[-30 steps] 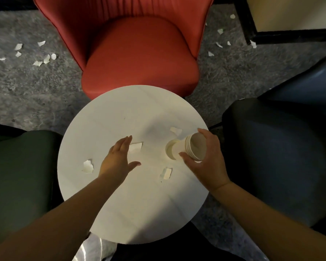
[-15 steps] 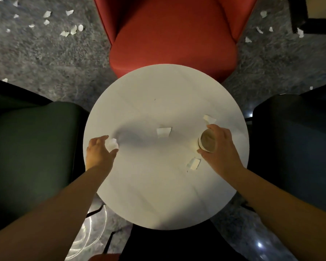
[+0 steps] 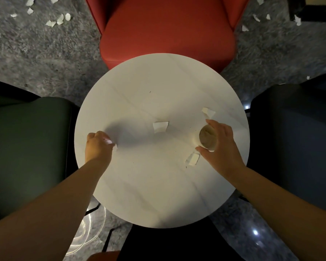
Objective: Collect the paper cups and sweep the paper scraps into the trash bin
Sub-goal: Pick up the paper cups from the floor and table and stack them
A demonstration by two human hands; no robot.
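**A:** Hands first, what've you got?

**B:** My right hand [image 3: 219, 146] grips the paper cups [image 3: 207, 137], a nested stack standing upright on the round white table [image 3: 158, 194], right side. Thumb on the near wall, fingers curled over the far rim. Mouth faces up at me, inside looks tan. Can't count the cups from this angle.

**A:** Left?

**B:** My left hand [image 3: 97, 145] is at the table's left edge, fingers curled tight, pinching a small paper scrap [image 3: 114, 147]. Only a white corner pokes out by my fingertips; the rest is hidden in my grip.

**A:** Other scraps on the table?

**B:** Three. One middle scrap [image 3: 160, 126] near the centre, well apart from both hands. One far scrap [image 3: 208, 112] just beyond my right fingers, near the right rim. One near scrap [image 3: 192, 159] just beside my right thumb, close to the cup base; touching or not, can't tell.

**A:** Floor?

**B:** Grey carpet [image 3: 36, 53] with loose scraps: a cluster of floor scraps [image 3: 58, 18] upper left, a few more upper right [image 3: 256, 17].

**A:** Surroundings, quick.

**B:** Red chair [image 3: 167, 31] beyond the table, seat edge tucked under the far rim. Dark green chair [image 3: 26, 138] to my left, dark blue chair [image 3: 294, 138] to my right, both close against the table. Something clear and shiny, maybe plastic [image 3: 87, 236], on the floor lower left under my forearm; can't say what it is.
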